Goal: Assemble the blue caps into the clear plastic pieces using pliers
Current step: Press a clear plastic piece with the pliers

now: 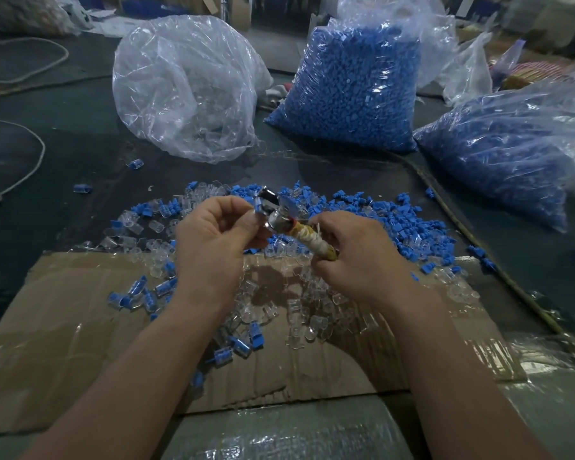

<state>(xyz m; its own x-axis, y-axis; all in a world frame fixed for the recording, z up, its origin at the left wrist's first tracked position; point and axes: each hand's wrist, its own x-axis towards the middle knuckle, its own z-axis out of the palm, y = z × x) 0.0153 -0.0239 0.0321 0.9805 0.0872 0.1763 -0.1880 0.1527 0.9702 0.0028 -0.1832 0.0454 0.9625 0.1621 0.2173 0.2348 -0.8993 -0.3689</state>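
A single wide-angle view looks from the person's head forward and down along both forearms, with the left hand [213,237] and right hand [352,260] close beneath it near the frame's middle. The cardboard [80,327] fills the near foreground, the dark surface [80,151] spreads beyond it, and the bags [356,91] stand farther off toward the top edge.

Flattened cardboard sheet [63,310], white cord [42,151] — looping far left
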